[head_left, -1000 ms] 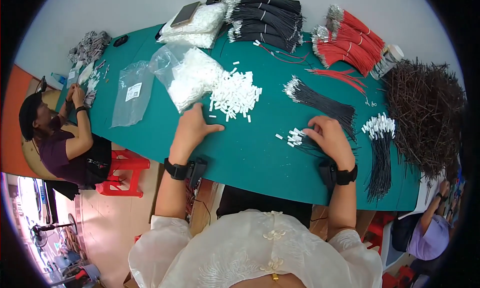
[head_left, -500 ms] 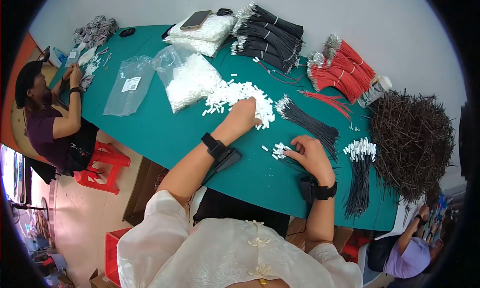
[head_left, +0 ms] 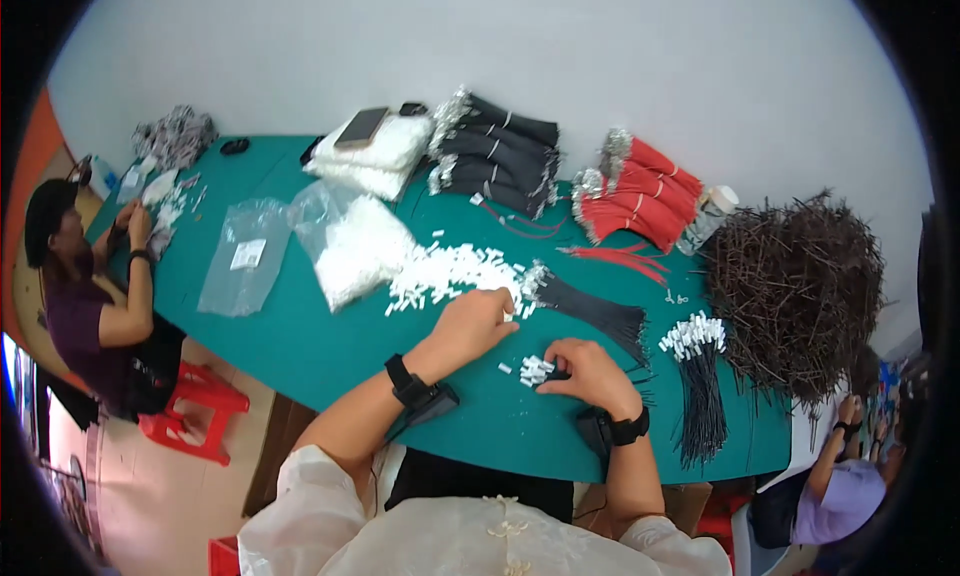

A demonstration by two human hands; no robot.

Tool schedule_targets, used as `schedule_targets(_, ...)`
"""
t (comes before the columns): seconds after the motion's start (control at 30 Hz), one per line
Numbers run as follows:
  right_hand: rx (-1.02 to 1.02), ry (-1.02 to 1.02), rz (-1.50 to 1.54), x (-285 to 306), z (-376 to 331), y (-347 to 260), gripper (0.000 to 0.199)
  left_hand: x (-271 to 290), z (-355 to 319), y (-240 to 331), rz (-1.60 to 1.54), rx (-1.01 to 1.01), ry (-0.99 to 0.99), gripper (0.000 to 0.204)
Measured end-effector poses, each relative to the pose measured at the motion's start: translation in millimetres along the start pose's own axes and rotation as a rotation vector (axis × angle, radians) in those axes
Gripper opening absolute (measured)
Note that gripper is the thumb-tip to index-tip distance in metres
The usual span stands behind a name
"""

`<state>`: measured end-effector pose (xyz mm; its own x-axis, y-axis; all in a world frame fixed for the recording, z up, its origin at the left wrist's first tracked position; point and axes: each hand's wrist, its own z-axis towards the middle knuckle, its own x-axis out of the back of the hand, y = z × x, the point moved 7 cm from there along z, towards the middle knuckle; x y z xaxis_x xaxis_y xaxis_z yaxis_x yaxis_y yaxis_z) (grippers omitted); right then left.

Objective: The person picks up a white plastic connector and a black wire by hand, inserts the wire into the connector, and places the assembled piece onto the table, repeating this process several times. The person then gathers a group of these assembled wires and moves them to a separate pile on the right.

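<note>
Moved: the left hand [head_left: 470,328] has drawn back from over the white tubes [head_left: 450,268] to their near edge.
Right hand [head_left: 596,380]: thumb and fingers closed on white-tipped black wires [head_left: 536,370].
Left grip: narrow; cannot tell whether it holds a tube.
Tubes: heaped on the green table [head_left: 340,348] beside a filled clear bag [head_left: 362,251].
Far side: black bundles [head_left: 502,158], red bundles [head_left: 645,198].

label: white label [head_left: 248,254] | on: clear flat plastic bag [head_left: 232,290] | print: too small to read | legible text: none
</note>
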<state>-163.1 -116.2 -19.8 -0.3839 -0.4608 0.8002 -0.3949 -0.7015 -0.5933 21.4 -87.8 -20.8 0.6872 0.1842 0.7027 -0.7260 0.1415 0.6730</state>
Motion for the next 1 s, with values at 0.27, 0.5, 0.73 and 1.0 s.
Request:
schedule_targets(0.27, -0.077, -0.039, 0.045, 3, -1, 6, 0.04, 71, -36, -50, 0.286, 0.259, 0.122, 0.039)
schedule_targets(0.5, -0.096, -0.067, -0.001, 6, 0, 0, 0.042, 103, -91, -107, 0.145, 0.523, 0.189, 0.058)
schedule_targets(0.73, -0.053, -0.047, 0.002, -3, -5, 3, 0.045, 75, -45, -117, 0.25, 0.419, 0.063, 0.076)
schedule_targets(1.0, -0.125, -0.085, -0.017, 0, -4, 1, 0.044, 46, -11, -92, 0.186, 0.345, -0.03, 0.076)
